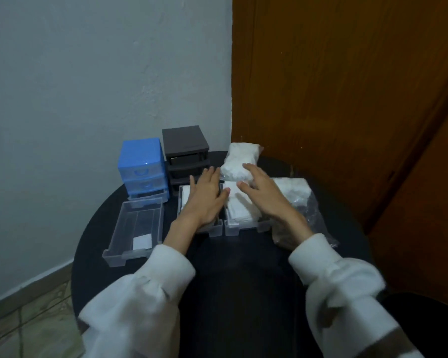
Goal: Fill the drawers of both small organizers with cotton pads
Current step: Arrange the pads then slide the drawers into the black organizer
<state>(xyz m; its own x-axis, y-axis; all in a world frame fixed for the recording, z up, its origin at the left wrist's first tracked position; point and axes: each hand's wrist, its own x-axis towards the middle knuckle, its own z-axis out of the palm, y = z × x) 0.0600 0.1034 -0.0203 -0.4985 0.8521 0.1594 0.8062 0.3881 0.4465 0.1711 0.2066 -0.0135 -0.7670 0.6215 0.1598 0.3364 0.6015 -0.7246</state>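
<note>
Resting flat, fingers straight, the left hand (pixel 204 196) lies on the cotton pads in a clear drawer (pixel 216 226), gripping nothing. Right hand (pixel 263 193) hovers spread and empty over the neighbouring drawer of pads (pixel 239 214). Beyond its fingertips sits a sealed bag of pads (pixel 239 161). Left of the left hand: an almost empty clear drawer (pixel 135 226), then the blue organizer (pixel 141 164) and dark grey organizer (pixel 184 147) behind.
</note>
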